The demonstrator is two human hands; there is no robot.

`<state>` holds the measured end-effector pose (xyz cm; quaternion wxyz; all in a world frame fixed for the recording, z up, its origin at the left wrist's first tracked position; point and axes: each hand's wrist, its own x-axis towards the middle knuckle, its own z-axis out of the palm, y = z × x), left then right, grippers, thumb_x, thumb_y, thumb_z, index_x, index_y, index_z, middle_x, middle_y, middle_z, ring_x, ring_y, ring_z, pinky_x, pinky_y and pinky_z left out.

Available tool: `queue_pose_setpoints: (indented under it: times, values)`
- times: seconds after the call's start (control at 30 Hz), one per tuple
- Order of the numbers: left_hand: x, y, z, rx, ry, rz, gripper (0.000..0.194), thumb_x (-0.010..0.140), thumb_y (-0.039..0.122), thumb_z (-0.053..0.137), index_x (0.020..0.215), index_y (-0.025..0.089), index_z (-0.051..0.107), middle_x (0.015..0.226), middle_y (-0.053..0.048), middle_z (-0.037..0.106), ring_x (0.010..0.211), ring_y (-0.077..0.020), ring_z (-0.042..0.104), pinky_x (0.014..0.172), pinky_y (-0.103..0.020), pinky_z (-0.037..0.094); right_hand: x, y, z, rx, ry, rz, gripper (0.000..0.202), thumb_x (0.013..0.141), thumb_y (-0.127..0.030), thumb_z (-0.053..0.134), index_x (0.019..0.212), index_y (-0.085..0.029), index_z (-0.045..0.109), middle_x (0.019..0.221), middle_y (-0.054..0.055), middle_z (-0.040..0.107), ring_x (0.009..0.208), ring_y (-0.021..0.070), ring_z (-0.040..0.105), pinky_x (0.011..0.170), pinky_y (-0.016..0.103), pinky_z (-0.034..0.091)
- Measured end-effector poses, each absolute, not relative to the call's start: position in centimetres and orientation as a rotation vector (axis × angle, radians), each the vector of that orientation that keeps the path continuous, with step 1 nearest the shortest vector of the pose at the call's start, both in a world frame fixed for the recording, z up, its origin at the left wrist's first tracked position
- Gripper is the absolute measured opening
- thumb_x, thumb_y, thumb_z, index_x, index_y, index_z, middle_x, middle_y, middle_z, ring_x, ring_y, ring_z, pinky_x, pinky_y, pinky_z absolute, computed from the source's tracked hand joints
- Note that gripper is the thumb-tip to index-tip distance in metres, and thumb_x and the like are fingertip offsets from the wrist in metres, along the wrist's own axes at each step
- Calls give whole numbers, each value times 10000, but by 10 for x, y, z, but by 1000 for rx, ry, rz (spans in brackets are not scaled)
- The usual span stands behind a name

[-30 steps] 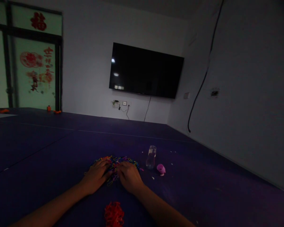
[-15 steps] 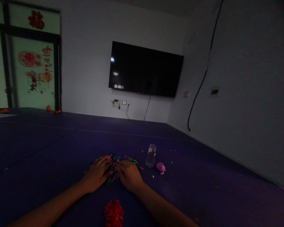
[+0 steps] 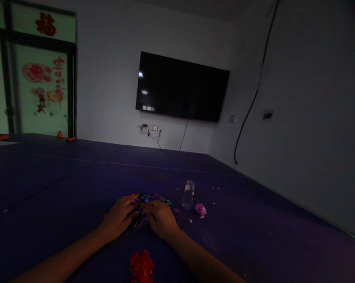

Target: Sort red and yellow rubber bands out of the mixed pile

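Note:
On the dark blue-purple surface lies a spread pile of multicoloured looped pieces that look like paper clips (image 3: pixel 141 221). My left hand (image 3: pixel 122 214) rests on the pile's left side, fingers stretched over it and thumb apart. On the right side, my right hand (image 3: pixel 161 218) has its fingers bent and close together at the pile's middle. A red bit shows by those fingertips; whether it is gripped is hidden. A separate heap of red looped pieces (image 3: pixel 142 267) lies between my forearms, nearer to me.
Right of the pile stands a clear bottle (image 3: pixel 188 195), with a small pink cup-like object (image 3: pixel 200 210) beside it. White scraps are scattered around them. Orange objects (image 3: pixel 71 139) sit at the far left edge. A black television (image 3: pixel 182 86) hangs on the wall.
Both hands stay on the pile, with only slight shifts of the fingers. The bottle, pink object and red heap keep their places.

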<state>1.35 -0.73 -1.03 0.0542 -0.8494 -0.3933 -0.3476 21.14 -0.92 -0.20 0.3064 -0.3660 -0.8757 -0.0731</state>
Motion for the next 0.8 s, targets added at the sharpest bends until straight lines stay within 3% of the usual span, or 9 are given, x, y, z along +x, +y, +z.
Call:
queue_pose_setpoints:
  times: [0.2, 0.4, 0.63, 0.8]
  values:
    - [12, -14, -7, -2639, -1019, -1224, 304, 818, 114, 426, 949, 219, 679, 973, -54, 669, 938, -199, 610, 841, -358, 507, 212, -6, -7, -868, -2194, -109, 193, 878, -173, 482, 955, -197, 658, 883, 53, 662, 809, 154, 607, 721, 254, 463]
    - [15, -25, -8, -2722, -811, -1113, 339, 854, 92, 392, 1022, 202, 664, 1030, -80, 665, 966, -190, 621, 854, -322, 513, 214, -8, -9, -767, -2165, -110, 245, 831, -202, 551, 1061, -205, 637, 1006, 73, 659, 917, 174, 608, 793, 283, 479]
    - [16, -27, -11, -2756, -727, -1045, 333, 867, 90, 380, 1020, 190, 659, 1049, -89, 663, 988, -195, 615, 867, -319, 512, 214, -10, -10, -720, -2226, -220, 224, 878, -170, 466, 977, -201, 664, 966, 74, 679, 884, 172, 617, 798, 301, 475]
    - [12, -21, -11, -2528, -745, -1196, 293, 876, 132, 397, 987, 193, 661, 971, -86, 672, 921, -204, 623, 830, -359, 508, 212, -17, -5, -691, -2137, -23, 190, 822, -147, 482, 837, -187, 667, 810, 55, 682, 756, 151, 626, 698, 257, 484]
